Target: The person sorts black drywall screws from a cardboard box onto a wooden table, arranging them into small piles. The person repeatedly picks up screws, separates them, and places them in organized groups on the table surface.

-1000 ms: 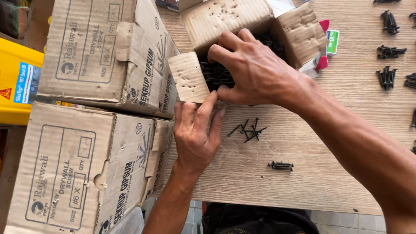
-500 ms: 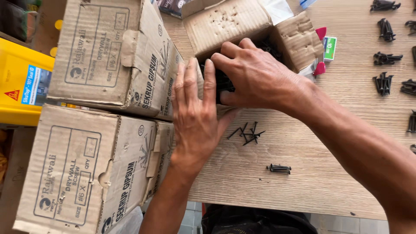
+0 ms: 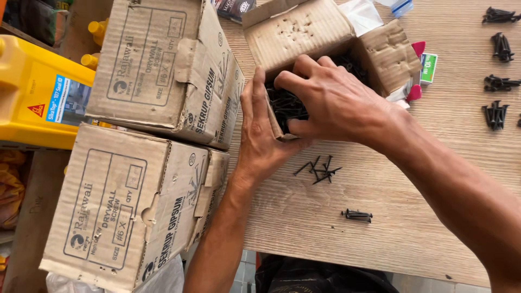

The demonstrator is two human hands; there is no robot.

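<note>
An open cardboard box (image 3: pixel 296 32) full of black screws (image 3: pixel 286 104) lies on the wooden table (image 3: pixel 380 217). My right hand (image 3: pixel 336 100) reaches into the box, its fingers curled among the screws. My left hand (image 3: pixel 259 133) presses flat against the box's near flap, holding it upright with the fingers together. A loose scatter of black screws (image 3: pixel 319 169) lies on the table just below my hands, and a small bundle of screws (image 3: pixel 357 215) lies nearer the table's front edge.
Two closed cardboard cartons (image 3: pixel 163 70) (image 3: pixel 130 206) stand at the left. A yellow jerrycan (image 3: pixel 40 100) sits beyond them. Several bundles of black screws (image 3: pixel 495 115) lie in rows at the right. A small green packet (image 3: pixel 428 68) and red clips (image 3: pixel 417 89) lie beside the open box.
My left hand rose from the table to the box's near flap and pushed it up from lying flat. My right hand stayed in the screws.
</note>
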